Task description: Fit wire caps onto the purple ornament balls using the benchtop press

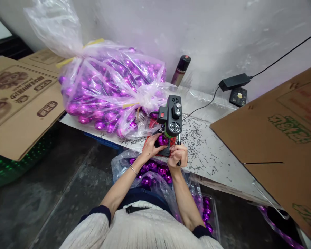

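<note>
Under the head of a small black machine (pixel 174 117) sits a shiny purple ball (pixel 162 140). My left hand (pixel 150 148) holds this ball between thumb and fingers, at the machine's front. On the right side, my right hand (pixel 178 155) is wrapped round the machine's lever handle (pixel 179 163). The machine stands on a red and black base near the table's front edge. In my lap, a clear plastic bag (pixel 119 167) holds several purple balls.
Large clear bags of purple balls (pixel 106 90) fill the table's left. Behind stands a spray can (pixel 180 70). Small black bits litter the table (pixel 212 147). Cardboard boxes (pixel 280 138) flank both sides, and a power adapter (pixel 234 82) lies at the back right.
</note>
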The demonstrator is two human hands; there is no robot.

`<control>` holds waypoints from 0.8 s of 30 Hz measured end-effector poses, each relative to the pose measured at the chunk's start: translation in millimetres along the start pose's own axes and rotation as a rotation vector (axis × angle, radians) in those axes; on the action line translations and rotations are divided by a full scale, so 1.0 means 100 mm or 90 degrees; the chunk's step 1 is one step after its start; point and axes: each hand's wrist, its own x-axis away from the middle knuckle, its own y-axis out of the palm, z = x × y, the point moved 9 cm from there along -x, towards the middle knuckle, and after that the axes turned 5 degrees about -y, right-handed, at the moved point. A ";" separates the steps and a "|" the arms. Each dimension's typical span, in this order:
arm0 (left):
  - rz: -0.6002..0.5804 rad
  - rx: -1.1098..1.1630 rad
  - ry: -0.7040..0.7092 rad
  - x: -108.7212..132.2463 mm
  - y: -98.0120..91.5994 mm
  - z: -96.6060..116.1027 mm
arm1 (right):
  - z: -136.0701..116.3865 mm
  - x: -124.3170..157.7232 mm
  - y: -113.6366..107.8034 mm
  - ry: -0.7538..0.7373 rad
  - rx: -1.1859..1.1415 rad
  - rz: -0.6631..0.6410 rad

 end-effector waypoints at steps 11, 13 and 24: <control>-0.005 0.023 -0.004 -0.02 0.01 -0.01 | -0.13 -0.07 0.04 -0.081 0.056 -0.028; -0.003 0.023 0.003 -0.04 0.01 0.01 | -0.14 -0.24 -0.03 -0.019 0.059 0.011; -0.067 -0.180 0.232 1.21 -0.03 0.36 | -0.28 -0.52 -0.07 0.052 0.079 -0.022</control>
